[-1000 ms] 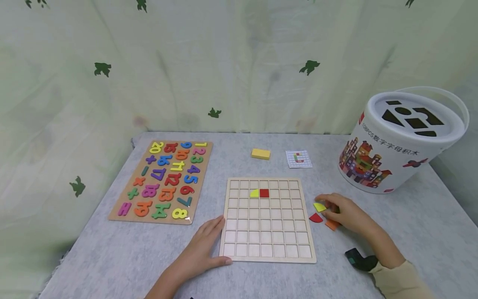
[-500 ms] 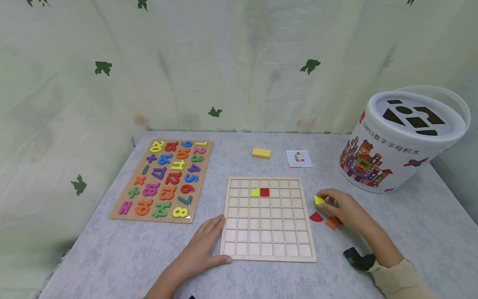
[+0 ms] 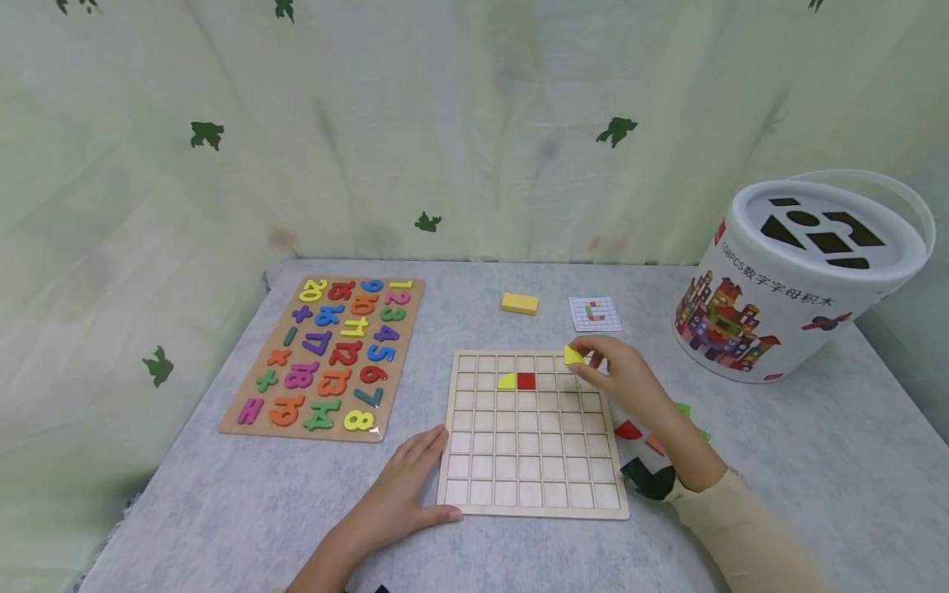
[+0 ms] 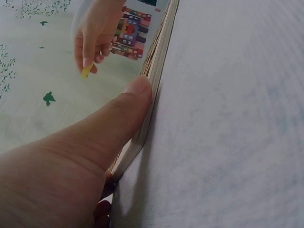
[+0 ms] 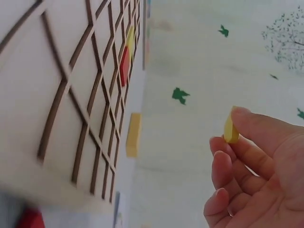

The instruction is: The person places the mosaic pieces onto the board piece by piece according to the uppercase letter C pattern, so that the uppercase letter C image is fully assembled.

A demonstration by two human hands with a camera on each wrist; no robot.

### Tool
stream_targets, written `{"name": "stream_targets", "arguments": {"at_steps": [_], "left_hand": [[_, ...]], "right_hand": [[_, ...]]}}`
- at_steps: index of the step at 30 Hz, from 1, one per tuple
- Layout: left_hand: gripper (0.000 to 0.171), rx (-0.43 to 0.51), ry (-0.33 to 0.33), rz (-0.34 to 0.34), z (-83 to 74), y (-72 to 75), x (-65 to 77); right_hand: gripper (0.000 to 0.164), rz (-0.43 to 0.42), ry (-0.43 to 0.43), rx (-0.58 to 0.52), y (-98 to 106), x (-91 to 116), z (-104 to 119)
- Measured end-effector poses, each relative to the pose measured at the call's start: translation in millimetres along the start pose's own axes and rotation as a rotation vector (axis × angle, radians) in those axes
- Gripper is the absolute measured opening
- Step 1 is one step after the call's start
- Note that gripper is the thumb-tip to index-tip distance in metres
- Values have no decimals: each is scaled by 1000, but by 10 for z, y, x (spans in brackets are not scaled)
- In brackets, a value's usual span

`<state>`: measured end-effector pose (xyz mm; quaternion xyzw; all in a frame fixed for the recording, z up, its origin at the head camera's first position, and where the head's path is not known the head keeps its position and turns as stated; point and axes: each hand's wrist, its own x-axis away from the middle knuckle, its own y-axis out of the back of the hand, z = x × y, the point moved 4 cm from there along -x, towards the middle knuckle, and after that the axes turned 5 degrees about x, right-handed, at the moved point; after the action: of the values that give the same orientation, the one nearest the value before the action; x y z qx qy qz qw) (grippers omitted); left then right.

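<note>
Above the far right part of the board (image 3: 530,445), right hand (image 3: 621,375) pinches yellow piece (image 3: 572,355), thumb against fingertips. Left hand (image 3: 404,486), fingers relaxed, touches near left corner; steady pressure there advisable. Probably best: match orientation to card (image 3: 595,315), lower flat, avoid ridges.

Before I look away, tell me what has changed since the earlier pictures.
The right hand pinched a yellow piece, lifted it from beside the grid board and carried it left and forward, near the board's far right corner. The left hand still touches the board's edge; the red square and yellow quarter-round on it stayed put.
</note>
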<state>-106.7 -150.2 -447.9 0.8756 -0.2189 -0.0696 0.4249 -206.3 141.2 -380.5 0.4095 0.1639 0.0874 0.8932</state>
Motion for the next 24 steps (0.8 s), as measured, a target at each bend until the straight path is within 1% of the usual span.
{"name": "stream_targets", "arguments": {"at_steps": [2, 5, 9, 13, 16, 19, 24], "left_hand": [[103, -3, 1, 0, 0, 1, -2], [104, -7, 1, 0, 3, 1, 1], [103, -2, 1, 3, 7, -2, 1], [104, -3, 1, 3, 8, -5, -2], [104, -12, 4, 3, 8, -3, 1], [104, -16, 6, 5, 6, 1, 1], [104, -12, 1, 7, 3, 2, -4]], "right_hand": [[27, -10, 0, -32, -68, -58, 38], [27, -8, -5, -73, -189, -116, 27], [27, 47, -32, -104, -359, -132, -81], [25, 99, -41, -88, -485, -118, -183], [22, 122, -19, -60, -539, -119, -213], [23, 148, -15, -47, -566, -123, -217], [20, 152, -18, -50, -570, -113, -218]]}}
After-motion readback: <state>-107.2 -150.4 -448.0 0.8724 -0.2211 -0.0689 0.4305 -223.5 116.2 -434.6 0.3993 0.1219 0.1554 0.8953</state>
